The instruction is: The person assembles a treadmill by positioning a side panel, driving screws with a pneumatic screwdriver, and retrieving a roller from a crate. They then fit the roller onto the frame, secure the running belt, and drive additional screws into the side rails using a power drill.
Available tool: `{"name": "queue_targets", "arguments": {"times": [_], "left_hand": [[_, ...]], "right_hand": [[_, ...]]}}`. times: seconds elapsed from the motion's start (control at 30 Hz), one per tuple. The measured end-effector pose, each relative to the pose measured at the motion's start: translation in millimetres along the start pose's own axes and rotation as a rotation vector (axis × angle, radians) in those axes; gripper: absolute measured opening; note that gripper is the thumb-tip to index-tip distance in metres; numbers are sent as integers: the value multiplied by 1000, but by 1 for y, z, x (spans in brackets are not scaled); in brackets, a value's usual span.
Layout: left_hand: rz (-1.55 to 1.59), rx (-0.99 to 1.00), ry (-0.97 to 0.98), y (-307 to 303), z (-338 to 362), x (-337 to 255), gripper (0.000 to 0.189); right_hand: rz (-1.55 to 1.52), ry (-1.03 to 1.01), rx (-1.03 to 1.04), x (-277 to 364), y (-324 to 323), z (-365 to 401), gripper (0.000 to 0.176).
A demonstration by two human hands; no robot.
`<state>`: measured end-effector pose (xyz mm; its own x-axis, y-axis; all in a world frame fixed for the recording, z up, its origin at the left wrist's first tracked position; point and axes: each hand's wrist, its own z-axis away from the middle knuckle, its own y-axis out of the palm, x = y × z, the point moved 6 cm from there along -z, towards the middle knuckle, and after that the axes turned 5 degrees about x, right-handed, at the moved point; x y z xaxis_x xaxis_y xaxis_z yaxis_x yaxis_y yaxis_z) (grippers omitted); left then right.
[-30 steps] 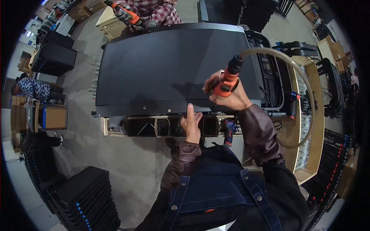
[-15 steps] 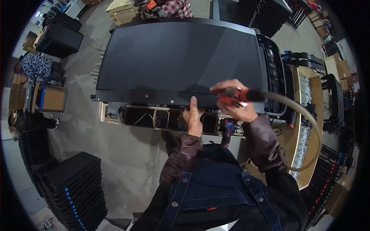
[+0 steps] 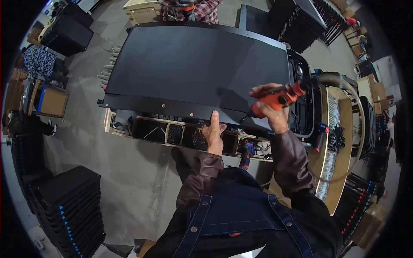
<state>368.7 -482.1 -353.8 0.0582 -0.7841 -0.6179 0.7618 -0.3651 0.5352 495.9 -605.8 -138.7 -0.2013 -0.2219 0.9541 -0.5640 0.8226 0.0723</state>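
Observation:
A large black panel (image 3: 189,69) lies in front of me, with small brass-coloured fittings along its near edge. My left hand (image 3: 213,136) grips that edge, its thumb upright against the flange and its fingers lower, partly hidden. Wrapped in my right hand (image 3: 274,112) is a red air tool (image 3: 282,99) with a clear hose (image 3: 360,116) at its rear. The tool's dark tip points down and left, at or close to the near edge, right of my left hand; contact cannot be made out.
Below the near edge are bins of small fasteners (image 3: 174,134) and a blue-and-black cordless drill (image 3: 246,155). A wooden crate (image 3: 340,185) stands right. Stacked black panels (image 3: 66,193) sit lower left. Across the panel is a co-worker in a plaid shirt (image 3: 205,10).
My right hand has turned the air tool so its tip angles down toward the near edge, and its hose has swung right. My left hand stays at the edge. The view has shifted slightly.

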Motion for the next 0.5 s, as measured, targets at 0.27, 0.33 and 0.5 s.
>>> {"name": "queue_targets", "arguments": {"times": [0.27, 0.33, 0.5], "left_hand": [[40, 33, 106, 2, 4, -1, 45], [7, 8, 40, 1, 9, -4, 46], [-26, 8, 7, 0, 0, 0, 51]], "right_hand": [[-19, -124, -366, -5, -20, 52, 38], [-66, -127, -372, -14, -41, 36, 38], [-49, -96, -123, -7, -11, 32, 45]]}}
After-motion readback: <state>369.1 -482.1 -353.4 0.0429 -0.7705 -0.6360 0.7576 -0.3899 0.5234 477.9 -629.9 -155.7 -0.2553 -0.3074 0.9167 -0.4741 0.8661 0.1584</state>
